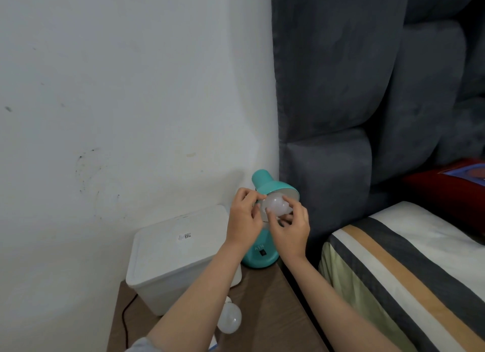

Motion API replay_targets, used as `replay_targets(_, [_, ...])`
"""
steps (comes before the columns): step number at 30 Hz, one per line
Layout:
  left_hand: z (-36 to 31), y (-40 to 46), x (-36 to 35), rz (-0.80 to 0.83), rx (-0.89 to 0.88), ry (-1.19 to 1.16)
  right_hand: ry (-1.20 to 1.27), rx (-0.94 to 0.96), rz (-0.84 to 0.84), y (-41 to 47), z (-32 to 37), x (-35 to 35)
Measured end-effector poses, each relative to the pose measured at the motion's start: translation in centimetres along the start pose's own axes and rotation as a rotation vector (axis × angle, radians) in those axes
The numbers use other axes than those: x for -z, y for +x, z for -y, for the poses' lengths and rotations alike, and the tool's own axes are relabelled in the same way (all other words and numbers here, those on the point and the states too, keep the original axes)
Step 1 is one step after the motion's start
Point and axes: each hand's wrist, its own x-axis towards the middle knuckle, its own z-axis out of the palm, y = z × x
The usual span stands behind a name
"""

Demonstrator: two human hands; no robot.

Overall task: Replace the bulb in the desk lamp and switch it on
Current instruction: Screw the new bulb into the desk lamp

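A teal desk lamp stands at the back of a brown bedside table, its shade [273, 185] tilted toward me and its base [259, 257] showing a dark switch. A white bulb [277, 206] sits at the mouth of the shade. My right hand [290, 227] wraps its fingers around that bulb from below and the right. My left hand [244, 218] pinches the left rim of the shade with thumb and fingertips. A second white bulb [229, 319] lies on the table near my left forearm.
A white lidded plastic box [173, 257] fills the table's left half, with a dark cable [125, 323] trailing beside it. The white wall is close behind. A grey padded headboard [341, 115] and a striped mattress [409, 262] border the table [270, 304] on the right.
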Motion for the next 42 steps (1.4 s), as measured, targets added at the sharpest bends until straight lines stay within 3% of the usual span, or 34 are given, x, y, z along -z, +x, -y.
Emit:
replay_targets(5, [-0.1, 0.0, 0.0, -0.009, 0.005, 0.0, 0.004, -0.086, -0.03, 0.5, 0.4, -0.3])
replay_targets(11, [0.0, 0.1, -0.1, -0.017, 0.004, -0.001, -0.008, 0.031, 0.01, 0.0, 0.0, -0.5])
replay_targets(17, [0.2, 0.1, -0.2, -0.014, -0.009, 0.001, 0.02, -0.16, -0.043, 0.3, 0.6, -0.2])
replay_targets(22, [0.2, 0.1, -0.3, -0.026, 0.001, 0.016, -0.067, 0.098, 0.007, -0.2, -0.1, -0.7])
replay_targets(29, [0.3, 0.0, -0.3, -0.02, -0.017, 0.016, -0.037, -0.14, -0.064, 0.4, 1.0, -0.3])
replay_targets(34, [0.3, 0.0, -0.3, -0.034, -0.004, 0.002, -0.06, 0.083, -0.037, -0.2, 0.6, -0.7])
replay_targets(40, [0.3, 0.1, -0.2, -0.025, 0.007, 0.007, -0.076, -0.046, -0.04, 0.4, 1.0, -0.4])
replay_targets(42, [0.2, 0.1, -0.3, -0.019, 0.007, -0.003, -0.068, -0.005, -0.033, 0.2, 1.0, -0.5])
